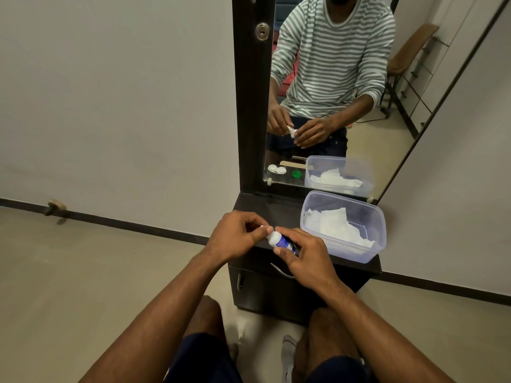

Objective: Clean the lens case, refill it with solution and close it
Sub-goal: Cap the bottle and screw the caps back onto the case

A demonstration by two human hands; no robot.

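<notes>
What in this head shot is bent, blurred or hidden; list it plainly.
Head view: the wide lens bows the mirror frame and the skirting line; light is soft and even, with no hard glare; the solution bottle label is too small to read; the left hand and right hand cover the dresser top, so the lens case and green cap show only as mirror reflections.

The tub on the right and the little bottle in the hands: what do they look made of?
The tub looks like thin translucent plastic with a frosted finish: the white tissue inside shows through its wall. The bottle looks like opaque white plastic, smooth, with a glossy blue label; the right hand holds its body while the left hand pinches its top.
</notes>
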